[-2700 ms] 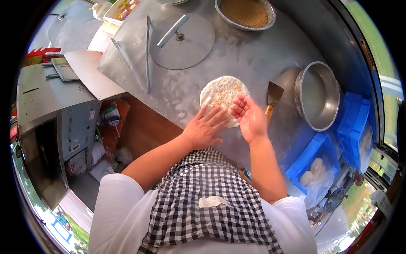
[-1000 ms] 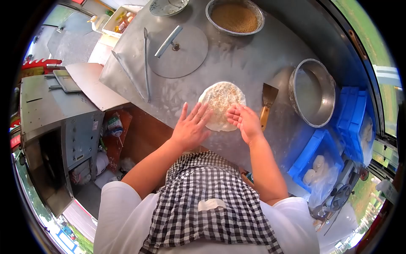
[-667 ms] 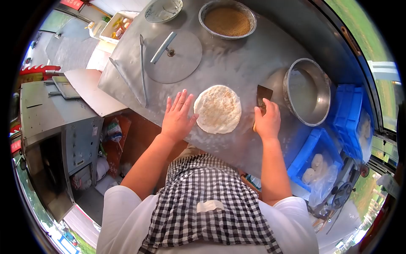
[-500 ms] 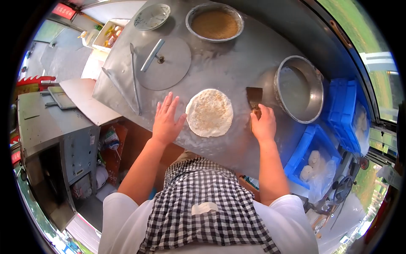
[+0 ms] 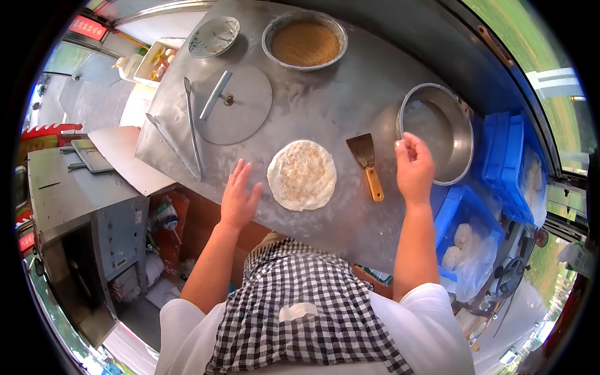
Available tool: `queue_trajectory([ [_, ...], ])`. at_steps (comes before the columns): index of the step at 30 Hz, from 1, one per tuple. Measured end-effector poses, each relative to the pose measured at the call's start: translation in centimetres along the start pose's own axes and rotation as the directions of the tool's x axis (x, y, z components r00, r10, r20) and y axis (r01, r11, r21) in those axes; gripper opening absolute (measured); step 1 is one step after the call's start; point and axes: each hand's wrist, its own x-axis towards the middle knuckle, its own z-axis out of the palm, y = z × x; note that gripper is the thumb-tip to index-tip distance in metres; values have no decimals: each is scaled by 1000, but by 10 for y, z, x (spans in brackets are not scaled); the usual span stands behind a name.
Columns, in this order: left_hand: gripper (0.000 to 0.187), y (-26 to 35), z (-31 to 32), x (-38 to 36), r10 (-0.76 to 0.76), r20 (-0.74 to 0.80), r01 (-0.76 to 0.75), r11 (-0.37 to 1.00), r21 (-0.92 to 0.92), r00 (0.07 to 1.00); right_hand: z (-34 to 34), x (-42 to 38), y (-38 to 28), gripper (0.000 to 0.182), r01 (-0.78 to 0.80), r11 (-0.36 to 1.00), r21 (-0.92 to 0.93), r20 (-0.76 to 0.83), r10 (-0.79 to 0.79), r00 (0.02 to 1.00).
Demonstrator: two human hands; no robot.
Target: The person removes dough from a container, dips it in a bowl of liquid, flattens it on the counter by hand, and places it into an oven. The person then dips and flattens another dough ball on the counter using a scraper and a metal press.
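A round, flat piece of dough (image 5: 302,175) with brownish crumbs on top lies on the metal table (image 5: 337,112). Just left of it is my left hand (image 5: 240,199), fingers apart and holding nothing. A scraper (image 5: 369,165) with a dark blade and yellow handle lies right of the dough, touched by neither hand. My right hand (image 5: 414,164) is at the near left rim of a large metal basin (image 5: 465,140), with its fingers bent together; whether they grip the rim or anything else is hidden.
Behind the dough are a bowl of brown powder (image 5: 305,44), a patterned bowl (image 5: 214,37) and a round metal lid (image 5: 245,115). Tongs (image 5: 192,131) lie at the left. Blue crates (image 5: 445,240) with dough stand at the right.
My right hand has let go of the scraper and moved right to the basin. The scraper now lies on the table, turned slightly. My left hand stays beside the dough.
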Motion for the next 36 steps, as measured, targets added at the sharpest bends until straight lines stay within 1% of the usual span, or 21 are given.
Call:
queue_trajectory([
  [3, 57, -5, 1, -1, -86, -18, 83, 989, -120, 996, 17, -28, 12, 41, 66, 947, -314, 150, -19, 989],
  [5, 56, -13, 6, -2, -89, -73, 80, 989, -121, 993, 27, -50, 25, 51, 127, 851, -509, 186, -36, 982],
  [6, 56, -18, 9, -3, -90, -98, 77, 990, -121, 991, 28, -59, 27, 51, 103, 822, -560, 223, 30, 974],
  [9, 55, -39, 24, -5, 49, -211, -33, 996, 77, 976, 30, -70, 32, 46, 34, 769, -638, 288, 197, 937],
  [10, 55, -41, 28, -4, 75, -232, -51, 993, 108, 970, 30, -66, 34, 40, -25, 758, -652, 303, 290, 908],
  [13, 54, -43, 35, -5, 138, -271, -82, 975, 208, 953, 26, -53, 38, 37, -177, 800, -574, 295, 403, 866],
  [16, 53, -39, 39, -7, 156, -275, -78, 958, 277, 949, 22, -37, 37, 33, -316, 905, -285, 289, 395, 872],
  [19, 52, -43, 38, -6, 142, -270, -58, 953, 298, 952, 23, -14, 14, 28, -206, 967, -149, 233, 237, 943],
  [20, 52, -43, 39, -5, 133, -267, -48, 952, 302, 954, 24, -4, 4, 27, -191, 981, -37, 239, 194, 951],
  [21, 52, -43, 40, -6, 123, -265, -37, 951, 307, 956, 27, 8, 0, 27, -101, 993, -58, 195, 110, 975],
  [23, 52, -41, 39, -6, 122, -273, -39, 957, 288, 954, 35, 29, -26, 30, -76, 996, 42, 110, 71, 991],
  [24, 52, -39, 37, -6, 121, -278, -40, 959, 279, 953, 39, 41, -31, 30, 44, 998, -34, 70, -42, 997],
  [26, 52, -36, 35, -5, 113, -283, -36, 964, 263, 952, 48, 69, -37, 30, 271, 943, -194, 12, -273, 962],
  [29, 51, -36, 34, -6, 95, -285, -21, 968, 252, 954, 77, 101, -46, 29, 423, 875, -235, -16, -439, 898],
  [32, 51, -34, 33, -5, 87, -286, -15, 970, 244, 954, 108, 108, -59, 30, 478, 803, -356, 128, -465, 876],
  [35, 51, -34, 32, -6, 82, -287, -13, 972, 235, 954, 129, 84, -73, 31, 656, 686, -314, 328, -571, 753],
  [36, 50, -35, 32, -6, 81, -287, -13, 973, 231, 954, 131, 69, -80, 31, 686, 681, -256, 369, -587, 721],
])
